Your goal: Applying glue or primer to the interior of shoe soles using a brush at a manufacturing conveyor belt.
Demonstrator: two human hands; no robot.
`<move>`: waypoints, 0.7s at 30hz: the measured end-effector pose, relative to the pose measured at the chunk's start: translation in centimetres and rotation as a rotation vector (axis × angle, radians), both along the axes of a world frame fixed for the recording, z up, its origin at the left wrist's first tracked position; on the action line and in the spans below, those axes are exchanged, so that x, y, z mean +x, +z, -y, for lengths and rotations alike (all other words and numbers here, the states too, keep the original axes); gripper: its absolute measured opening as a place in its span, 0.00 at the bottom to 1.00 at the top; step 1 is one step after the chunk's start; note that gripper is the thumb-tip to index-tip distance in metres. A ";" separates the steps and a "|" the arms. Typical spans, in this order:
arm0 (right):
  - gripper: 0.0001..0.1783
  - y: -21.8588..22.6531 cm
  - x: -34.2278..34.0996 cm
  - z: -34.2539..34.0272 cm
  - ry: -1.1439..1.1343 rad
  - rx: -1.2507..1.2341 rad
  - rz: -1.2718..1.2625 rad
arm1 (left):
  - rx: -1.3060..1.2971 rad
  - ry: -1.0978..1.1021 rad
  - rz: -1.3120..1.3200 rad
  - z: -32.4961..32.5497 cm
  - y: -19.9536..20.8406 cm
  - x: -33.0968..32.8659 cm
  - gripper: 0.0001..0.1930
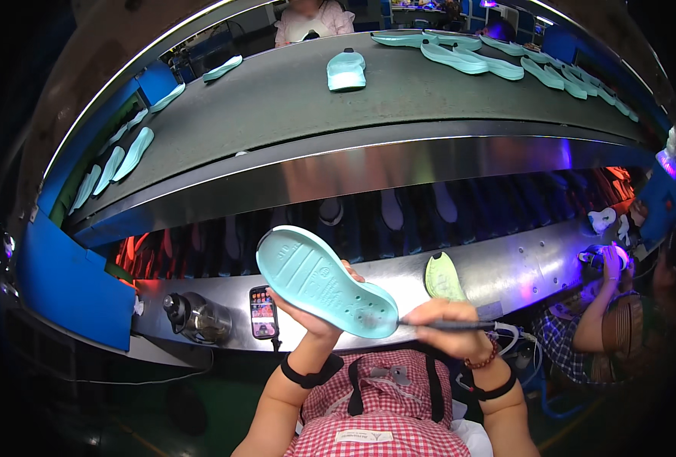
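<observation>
at the far left, flat mint-green foam soles lie in a row along the edge of the grey curved conveyor belt. below the belt, on the shiny metal ledge, stands a clear glass jar with a dark lid, and just beside it a black smartphone with a lit screen leans upright. the left hand comes up from the lower edge with a black band on the wrist; its fingers are curled around the underside of a mint-green rubber shoe sole, holding it tilted with the ridged tread facing the camera, above the ledge and in front of the chest. the right hand is closed in a pinch on a thin dark pen-like tool, whose tip touches the sole's narrow end. behind that hand a pale yellow-green sole rests against the ledge. at the far right, another person in a plaid shirt works beside purple light.
</observation>
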State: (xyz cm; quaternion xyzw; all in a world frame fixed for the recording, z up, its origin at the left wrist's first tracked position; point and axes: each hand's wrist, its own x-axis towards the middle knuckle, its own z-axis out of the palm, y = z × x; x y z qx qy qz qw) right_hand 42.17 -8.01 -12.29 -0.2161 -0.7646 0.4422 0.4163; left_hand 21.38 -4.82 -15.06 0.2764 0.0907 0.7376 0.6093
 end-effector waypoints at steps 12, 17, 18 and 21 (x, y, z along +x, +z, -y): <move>0.12 -1.2 -0.3 0.7 0.073 -0.177 0.012 | -0.130 0.009 -0.123 0.8 1.2 0.0 0.49; 0.11 -3.5 -0.3 0.3 0.079 -0.555 -0.286 | -0.275 -0.099 -0.069 1.6 2.1 -0.1 0.48; 0.11 -4.2 -0.7 0.7 0.063 -0.651 -0.436 | -0.273 -0.151 0.034 1.6 1.6 -0.3 0.45; 0.09 -4.3 -2.6 1.7 0.043 -0.858 -0.713 | -0.448 -0.157 0.137 3.9 -0.4 1.3 0.38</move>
